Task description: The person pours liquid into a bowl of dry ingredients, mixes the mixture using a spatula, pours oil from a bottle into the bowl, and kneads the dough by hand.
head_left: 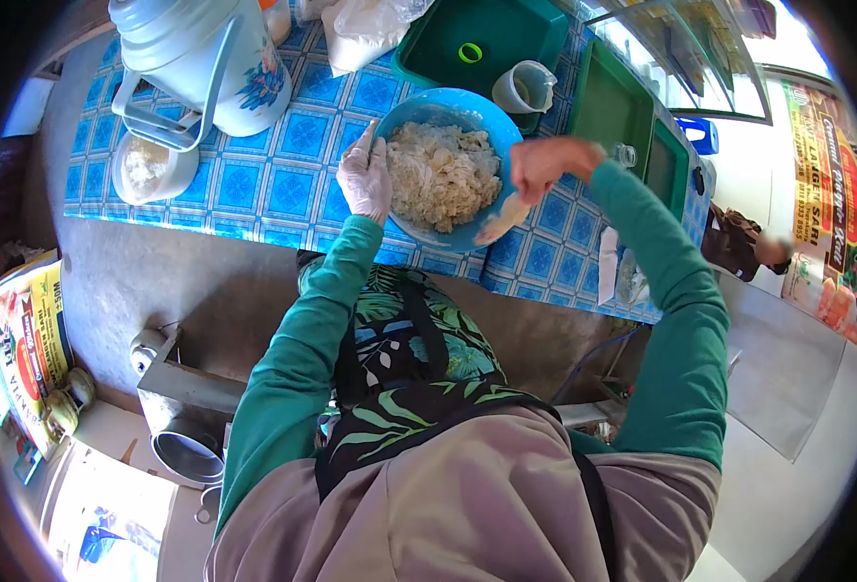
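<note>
A blue bowl point(494, 118) holds a pale, crumbly dough-like mixture point(438, 175). My left hand point(365, 179), in a thin whitish glove, rests against the bowl's left rim with its fingers stretched out. At the bowl's right edge is my right hand point(537, 167), bare, its fingers wrapped round the handle end of a pale spatula-like tool point(502, 219). That tool slants down to the left over the lower right rim, and its tip is blurred.
Behind the bowl lie a green tray point(438, 58) and a clear measuring cup point(525, 89). A large thermos jug point(196, 58) and a tub of white powder point(147, 173) stand at the left. More green trays point(608, 97) and a glass case point(700, 58) are at the right.
</note>
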